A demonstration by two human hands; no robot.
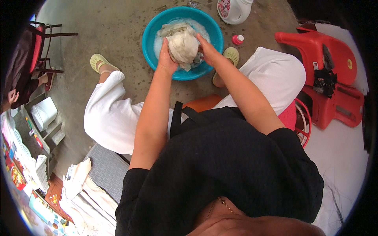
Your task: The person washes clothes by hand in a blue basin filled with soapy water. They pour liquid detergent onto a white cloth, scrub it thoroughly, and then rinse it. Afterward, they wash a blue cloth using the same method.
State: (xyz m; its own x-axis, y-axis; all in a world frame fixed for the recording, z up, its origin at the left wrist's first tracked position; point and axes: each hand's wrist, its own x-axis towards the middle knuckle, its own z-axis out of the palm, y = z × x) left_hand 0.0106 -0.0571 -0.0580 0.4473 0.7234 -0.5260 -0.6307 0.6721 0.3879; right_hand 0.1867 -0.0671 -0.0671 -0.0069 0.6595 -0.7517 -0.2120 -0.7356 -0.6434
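Observation:
Between my two hands is a bunched wet cloth (pixel 183 45), pale cream and rounded on top. My left hand (pixel 167 56) presses its left side, and my right hand (pixel 207 50) grips the right side. Below them a round teal plastic basin (pixel 147 54) stands on the floor with sudsy water (pixel 203 29) in it. More greyish-green fabric (pixel 175 27) shows behind the ball of cloth, partly in the foam. How far the cloth reaches into the water is hidden by the bundle itself.
Right of the basin are a white jug (pixel 236 11) and a small pink bottle (pixel 237 39) with a white cap. A red plastic chair (pixel 319 56) holds a black bag (pixel 324 81). Another person's hand (pixel 13 96) shows at far left, near a white bin (pixel 44 113). Water spots mark the concrete floor (pixel 124 38).

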